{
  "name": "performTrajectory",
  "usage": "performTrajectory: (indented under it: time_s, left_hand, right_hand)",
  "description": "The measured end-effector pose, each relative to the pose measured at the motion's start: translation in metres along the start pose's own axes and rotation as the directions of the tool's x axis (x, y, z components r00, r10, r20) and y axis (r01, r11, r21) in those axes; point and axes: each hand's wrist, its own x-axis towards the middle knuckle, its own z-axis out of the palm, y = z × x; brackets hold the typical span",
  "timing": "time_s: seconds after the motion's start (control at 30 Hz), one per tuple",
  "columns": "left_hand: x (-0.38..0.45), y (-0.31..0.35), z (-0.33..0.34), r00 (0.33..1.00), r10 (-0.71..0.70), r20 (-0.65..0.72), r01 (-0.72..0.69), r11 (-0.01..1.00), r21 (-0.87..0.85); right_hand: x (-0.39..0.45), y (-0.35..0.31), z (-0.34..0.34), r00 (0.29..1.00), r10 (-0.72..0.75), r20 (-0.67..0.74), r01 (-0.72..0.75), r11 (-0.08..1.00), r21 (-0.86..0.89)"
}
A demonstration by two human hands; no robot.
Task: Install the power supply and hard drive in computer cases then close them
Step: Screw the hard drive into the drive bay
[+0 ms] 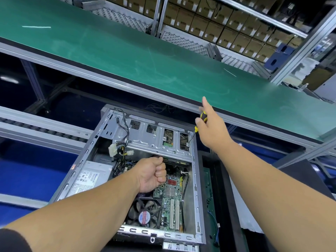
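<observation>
An open computer case lies on its side below me, motherboard and black fan showing. The grey power supply sits in its left part, with a cable bundle beside it. A hard drive shows through the slots of the metal drive cage at the far end. My right hand holds a yellow-and-black screwdriver, index finger pointing up, its tip at the cage's right corner. My left hand is a fist just under the cage edge; whether it holds anything is hidden.
A green conveyor belt with an aluminium rail runs across behind the case. Shelves of brown cardboard boxes stand beyond it. A dark case panel lies to the right of the open case. Roller tracks are on the left.
</observation>
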Motion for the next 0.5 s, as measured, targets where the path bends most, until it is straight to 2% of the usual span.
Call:
performTrajectory:
  time_s: [0.07,0.17,0.23,0.3,0.37,0.5]
  left_hand:
    - [0.0002,-0.0001,0.0002,1.0,0.002,0.003,-0.002,1.0,-0.008]
    - [-0.0008,-0.0001,0.0011,1.0,0.0,0.01,0.0,1.0,-0.012]
    - [-0.0017,0.0003,0.001,1.0,-0.001,0.009,0.001,1.0,-0.016]
    - [-0.0019,0.0003,0.0006,1.0,-0.001,0.011,0.001,1.0,-0.013]
    - [-0.0022,0.0007,0.0009,1.0,0.0,0.009,0.0,1.0,-0.01]
    - [-0.0041,0.0017,0.0029,1.0,-0.01,-0.003,0.01,1.0,0.003]
  right_hand:
    - [0.0009,0.0027,-0.001,1.0,0.019,-0.002,-0.019,1.0,0.017]
    - [0.0036,0.0028,-0.0052,0.988,0.051,-0.145,-0.075,0.984,-0.164]
    - [0.0027,0.0045,-0.0037,0.989,0.013,-0.145,-0.04,0.981,-0.189]
    - [0.0017,0.0053,-0.0001,0.999,-0.022,-0.048,0.02,0.998,-0.057]
    - [0.0007,0.004,0.0005,1.0,-0.002,0.021,0.001,0.998,0.06]
    - [0.0008,-0.0036,-0.0012,0.985,0.025,-0.168,-0.058,0.979,-0.195]
